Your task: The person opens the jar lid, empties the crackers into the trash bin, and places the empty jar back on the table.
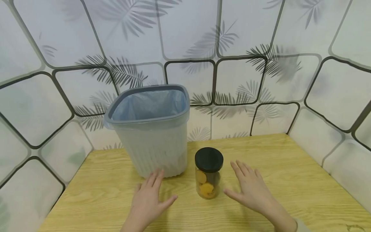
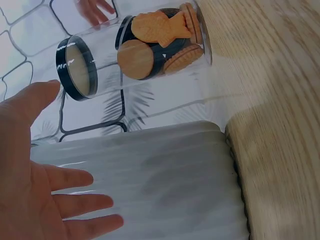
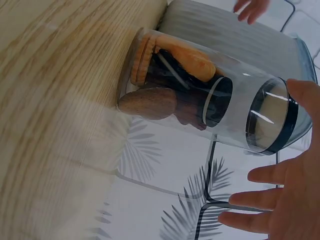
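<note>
A clear jar (image 1: 209, 174) with a black lid (image 1: 209, 159) stands upright on the table between my two hands. Inside it lie several cookies (image 2: 159, 27), some orange-brown, one fish-shaped, along with dark round pieces (image 3: 218, 101). My left hand (image 1: 147, 199) hovers left of the jar, fingers spread and thumb pointing toward it. On the other side, my right hand (image 1: 252, 190) is also spread, its thumb close to the jar's side. Neither hand holds anything. Behind the left fingertips rises a pale ribbed trash bin (image 1: 156, 148).
A light blue plastic bag (image 1: 150, 104) lines the bin, folded out under its grey rim (image 1: 147, 121). Wood-grained table (image 1: 261, 154) runs back to a wall (image 1: 188, 83) papered with rounded outlines and grey leaves. More patterned wall closes in at both sides.
</note>
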`<control>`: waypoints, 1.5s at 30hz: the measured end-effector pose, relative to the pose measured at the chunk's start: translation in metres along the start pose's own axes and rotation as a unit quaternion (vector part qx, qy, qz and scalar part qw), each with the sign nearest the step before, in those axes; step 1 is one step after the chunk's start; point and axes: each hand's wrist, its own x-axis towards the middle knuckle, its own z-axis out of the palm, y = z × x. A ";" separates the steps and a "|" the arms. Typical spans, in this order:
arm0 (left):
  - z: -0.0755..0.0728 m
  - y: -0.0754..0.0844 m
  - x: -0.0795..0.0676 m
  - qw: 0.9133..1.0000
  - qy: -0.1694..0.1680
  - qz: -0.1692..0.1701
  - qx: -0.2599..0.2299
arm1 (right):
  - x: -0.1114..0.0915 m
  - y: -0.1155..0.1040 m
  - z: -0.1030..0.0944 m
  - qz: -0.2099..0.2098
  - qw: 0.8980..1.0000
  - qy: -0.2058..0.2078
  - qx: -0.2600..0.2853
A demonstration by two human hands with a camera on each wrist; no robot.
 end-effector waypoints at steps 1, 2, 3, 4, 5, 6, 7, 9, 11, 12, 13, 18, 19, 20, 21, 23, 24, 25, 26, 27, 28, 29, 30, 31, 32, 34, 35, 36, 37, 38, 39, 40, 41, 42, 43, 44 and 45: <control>0.000 0.000 0.000 1.000 0.001 0.001 -0.004 | 0.000 0.000 0.000 0.000 1.000 0.001 0.001; 0.000 0.000 0.000 1.000 0.003 0.003 -0.008 | 0.000 0.000 0.000 0.000 1.000 0.003 0.002; -0.001 0.000 0.000 1.000 0.004 0.004 -0.012 | 0.000 0.000 0.000 -0.001 1.000 0.006 0.004; -0.001 0.000 0.001 1.000 0.004 0.006 -0.015 | 0.001 0.000 0.000 -0.001 1.000 0.008 0.005; 0.000 0.000 0.001 1.000 0.006 0.008 -0.017 | 0.001 0.000 0.000 -0.002 1.000 0.011 0.005; 0.000 0.000 0.001 1.000 0.007 0.010 -0.020 | 0.001 0.001 0.000 -0.004 1.000 0.016 0.009; 0.000 0.000 0.002 1.000 0.009 0.012 -0.021 | 0.002 0.001 0.000 -0.006 1.000 0.022 0.012; 0.000 0.001 0.002 0.999 0.017 0.016 -0.027 | 0.003 0.001 -0.001 -0.010 0.999 0.035 0.019; 0.001 0.001 0.003 0.999 0.029 0.020 -0.032 | 0.003 0.001 -0.003 -0.012 0.999 0.045 0.028; 0.001 0.002 0.003 0.998 0.037 0.022 -0.035 | 0.004 0.002 -0.004 -0.014 0.998 0.049 0.033; 0.001 0.002 0.003 0.998 0.042 0.024 -0.037 | 0.004 0.001 -0.005 -0.013 0.998 0.050 0.035; 0.002 0.003 0.006 0.996 0.070 0.034 -0.051 | 0.006 0.002 -0.009 -0.007 0.998 0.047 0.050; 0.003 0.003 0.006 0.995 0.076 0.038 -0.054 | 0.007 0.002 -0.010 -0.006 0.997 0.047 0.052; 0.004 0.003 0.007 0.994 0.085 0.043 -0.058 | 0.007 0.002 -0.010 -0.006 0.997 0.049 0.055; 0.004 0.004 0.008 0.993 0.092 0.049 -0.062 | 0.008 0.002 -0.011 -0.006 0.997 0.052 0.057; 0.005 0.004 0.011 0.990 0.107 0.061 -0.072 | 0.009 0.002 -0.012 -0.005 0.996 0.057 0.063; 0.006 0.005 0.012 0.989 0.111 0.065 -0.076 | 0.010 0.002 -0.013 -0.005 0.996 0.059 0.066; 0.006 0.006 0.014 0.987 0.116 0.069 -0.081 | 0.011 0.001 -0.014 -0.004 0.996 0.062 0.068; 0.006 0.007 0.015 0.986 0.119 0.072 -0.088 | 0.012 0.000 -0.014 -0.004 0.995 0.065 0.070; 0.007 0.008 0.016 0.986 0.120 0.073 -0.092 | 0.013 0.000 -0.015 -0.004 0.995 0.068 0.071; 0.007 0.010 0.018 0.985 0.120 0.073 -0.096 | 0.013 -0.001 -0.015 -0.004 0.995 0.070 0.074; 0.007 0.012 0.020 0.985 0.118 0.073 -0.100 | 0.014 -0.002 -0.016 -0.007 0.994 0.074 0.075; 0.007 0.014 0.022 0.985 0.115 0.073 -0.109 | 0.015 -0.003 -0.016 -0.009 0.994 0.077 0.076; 0.008 0.016 0.024 0.985 0.113 0.072 -0.113 | 0.016 -0.003 -0.016 -0.011 0.994 0.079 0.076; 0.008 0.018 0.025 0.985 0.108 0.072 -0.117 | 0.017 -0.004 -0.017 -0.014 0.994 0.081 0.077; 0.009 0.023 0.029 0.984 0.099 0.069 -0.128 | 0.019 -0.007 -0.018 -0.019 0.993 0.082 0.079; 0.009 0.025 0.030 0.984 0.095 0.068 -0.135 | 0.021 -0.008 -0.018 -0.020 0.993 0.083 0.080; 0.010 0.028 0.032 0.983 0.092 0.067 -0.141 | 0.022 -0.010 -0.019 -0.020 0.993 0.083 0.082; 0.010 0.030 0.033 0.983 0.088 0.065 -0.145 | 0.023 -0.011 -0.019 -0.021 0.993 0.084 0.085; 0.011 0.032 0.035 0.983 0.085 0.066 -0.150 | 0.025 -0.013 -0.020 -0.021 0.992 0.085 0.090; 0.011 0.035 0.036 0.982 0.084 0.065 -0.154 | 0.027 -0.015 -0.021 -0.021 0.992 0.087 0.092; 0.012 0.037 0.037 0.982 0.083 0.065 -0.159 | 0.029 -0.017 -0.021 -0.022 0.991 0.090 0.094; 0.012 0.039 0.039 0.981 0.083 0.065 -0.160 | 0.030 -0.019 -0.022 -0.022 0.991 0.092 0.097; 0.012 0.041 0.040 0.981 0.084 0.065 -0.165 | 0.032 -0.021 -0.022 -0.023 0.990 0.095 0.101; 0.011 0.044 0.041 0.980 0.084 0.065 -0.168 | 0.034 -0.023 -0.023 -0.025 0.990 0.098 0.103; 0.011 0.046 0.042 0.979 0.086 0.066 -0.173 | 0.036 -0.025 -0.023 -0.026 0.989 0.101 0.104; 0.011 0.048 0.044 0.978 0.087 0.066 -0.179 | 0.038 -0.027 -0.023 -0.029 0.989 0.104 0.104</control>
